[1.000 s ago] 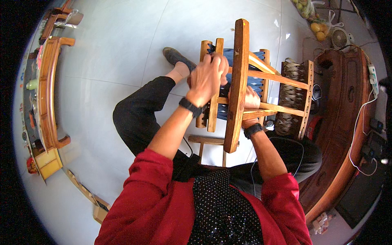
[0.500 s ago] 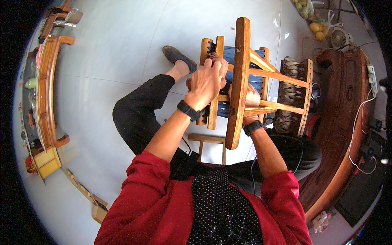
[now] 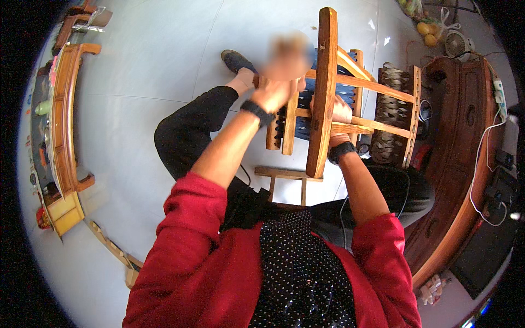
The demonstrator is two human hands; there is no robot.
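A wooden folding stool frame (image 3: 326, 95) stands in front of me, tilted, its thick bar upright in the view. Dark blue webbing (image 3: 344, 94) is woven across one end; grey-brown woven strips (image 3: 390, 115) fill the other. My left hand (image 3: 280, 90) is at the slotted rail (image 3: 274, 134) on the blue side. A blur covers its fingers, so its grip is hidden. Reaching between the slats, my right hand (image 3: 340, 111) is curled at the blue webbing, partly behind the thick bar. What it grips is hidden.
A low wooden stool (image 3: 290, 173) sits between my legs. At right stand a dark wooden cabinet (image 3: 459, 131), a small fan (image 3: 458, 44) and a white power strip (image 3: 498, 95) with cable. A wooden table (image 3: 68, 120) is at the left; bagged yellow fruit (image 3: 429, 33) lies far right.
The stool frame has shifted a little away from me, and both hands have moved with it. My left hand has turned blurry at the fingers.
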